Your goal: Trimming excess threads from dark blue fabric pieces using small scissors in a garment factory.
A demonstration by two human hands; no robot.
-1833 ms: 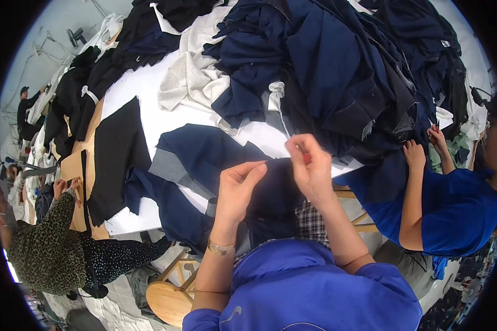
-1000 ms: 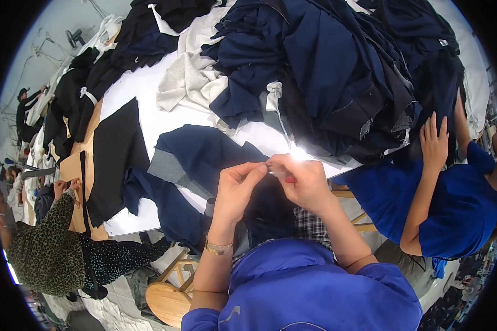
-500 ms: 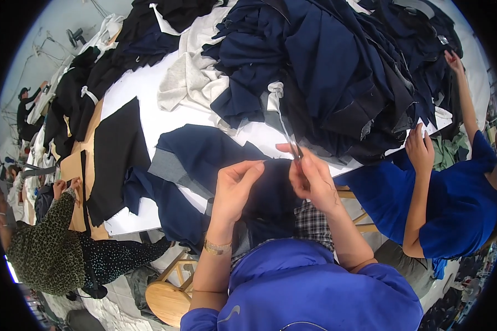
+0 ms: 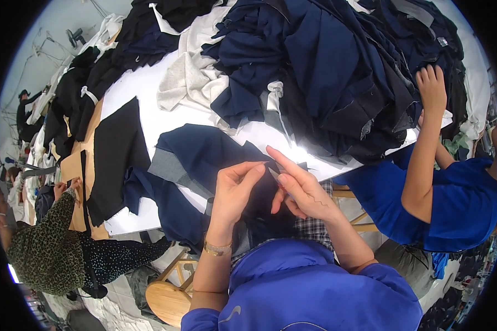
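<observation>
My left hand [image 4: 234, 187] is closed in a pinch on the top edge of a navy cloth piece [image 4: 204, 146], which drapes over the table edge and my lap. My right hand [image 4: 301, 190] grips small scissors [image 4: 273, 173], largely hidden by the palm. Their pale metal tip points at the pinched edge, close to my left fingertips. My right index finger stretches out above the blades. Whether the blades touch the cloth is too small to tell. A light grey panel [image 4: 174, 168] lies along the navy cloth's left part.
A tall navy fabric heap [image 4: 326, 71] covers the table's far side, with light grey cloth [image 4: 190, 83] beside it. A knotted white strip [image 4: 274, 96] hangs off the heap. A black panel [image 4: 119, 160] lies left. Co-workers sit at both sides; a wooden stool [image 4: 168, 300] stands lower left.
My right hand has turned, bringing the scissors down from pointing upward to my left fingertips. My left hand keeps its pinch. The right-hand co-worker's arms have shifted toward the heap.
</observation>
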